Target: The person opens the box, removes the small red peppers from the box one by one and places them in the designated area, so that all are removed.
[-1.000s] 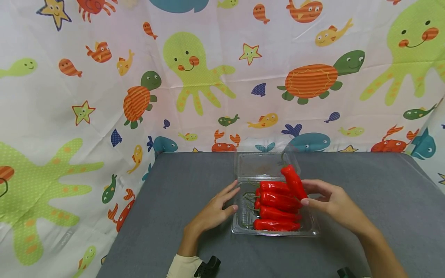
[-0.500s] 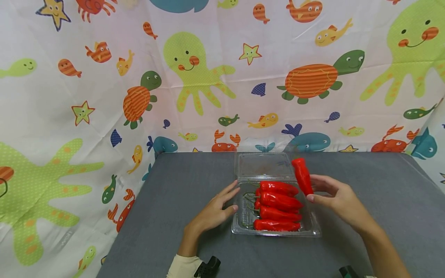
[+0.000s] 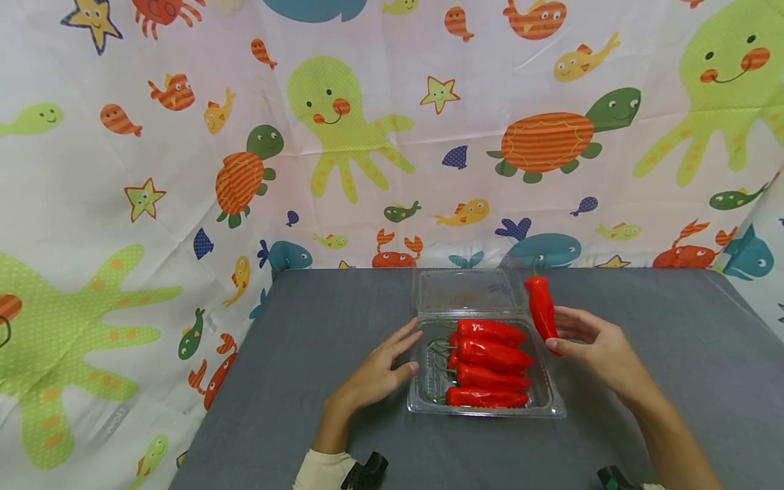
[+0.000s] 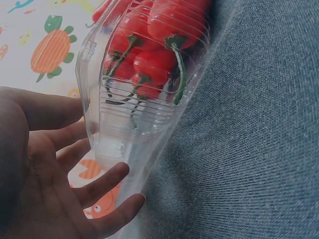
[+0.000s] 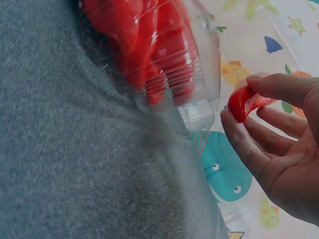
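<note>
A clear plastic clamshell box [image 3: 548,401] stands on the table with its lid [image 3: 468,289] folded back. Several red peppers [image 3: 493,354] lie in it, their green stems toward the left. My right hand [image 3: 597,347] pinches one red pepper [image 3: 541,306] near its tip between thumb and fingers, raised just right of the box with the stem end up. In the right wrist view the pinched pepper's tip [image 5: 241,104] shows between thumb and fingertips. At the box's left side my left hand [image 3: 382,371] has its fingers spread, fingertips right at the wall [image 4: 89,99].
A grey cloth [image 3: 306,340] covers the table. Behind and to the left hangs a white curtain [image 3: 367,136] printed with sea animals. Dark wrist cameras [image 3: 365,471] sit on both wrists.
My right hand has carried the pinched pepper rightward, from above the other peppers to beyond the box's right side, and turned it more upright. The left hand has stayed in place.
</note>
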`<state>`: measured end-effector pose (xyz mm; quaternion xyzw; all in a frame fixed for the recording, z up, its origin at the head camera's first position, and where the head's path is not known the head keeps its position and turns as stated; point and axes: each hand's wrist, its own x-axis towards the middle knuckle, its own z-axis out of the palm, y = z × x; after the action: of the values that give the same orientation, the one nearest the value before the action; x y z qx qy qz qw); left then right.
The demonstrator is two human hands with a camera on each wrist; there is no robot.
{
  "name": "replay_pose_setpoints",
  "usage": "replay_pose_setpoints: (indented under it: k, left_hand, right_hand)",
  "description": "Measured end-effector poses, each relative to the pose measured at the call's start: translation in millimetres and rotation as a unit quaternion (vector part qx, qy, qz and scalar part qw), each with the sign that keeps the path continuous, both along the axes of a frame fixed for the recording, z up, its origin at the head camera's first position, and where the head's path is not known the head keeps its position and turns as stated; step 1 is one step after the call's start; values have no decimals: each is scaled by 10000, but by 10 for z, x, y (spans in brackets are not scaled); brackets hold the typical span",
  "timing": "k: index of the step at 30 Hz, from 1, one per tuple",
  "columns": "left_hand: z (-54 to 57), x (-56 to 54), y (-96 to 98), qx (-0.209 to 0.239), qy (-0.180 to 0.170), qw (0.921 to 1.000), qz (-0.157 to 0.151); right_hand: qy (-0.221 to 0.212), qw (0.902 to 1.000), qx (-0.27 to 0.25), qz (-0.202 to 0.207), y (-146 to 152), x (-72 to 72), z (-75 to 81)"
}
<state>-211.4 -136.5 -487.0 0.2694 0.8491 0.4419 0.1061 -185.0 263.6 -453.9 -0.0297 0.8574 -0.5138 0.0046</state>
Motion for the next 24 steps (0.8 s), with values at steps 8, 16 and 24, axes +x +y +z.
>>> replay_pose_setpoints:
  k: [8, 16, 24]
  left_hand:
    - [-4, -1, -3, 10, 10, 10000, -23]
    - [-12, -2, -4, 2, -15, 10000, -22]
    - [-20, -6, -3, 14, -8, 10000, -14]
  right_hand:
    - [-106, 9999, -73, -115, 63, -62, -122]
    - [-446, 9983, 224, -300, 95, -83, -215]
    - [-601, 9973, 229, -354, 148, -108, -265]
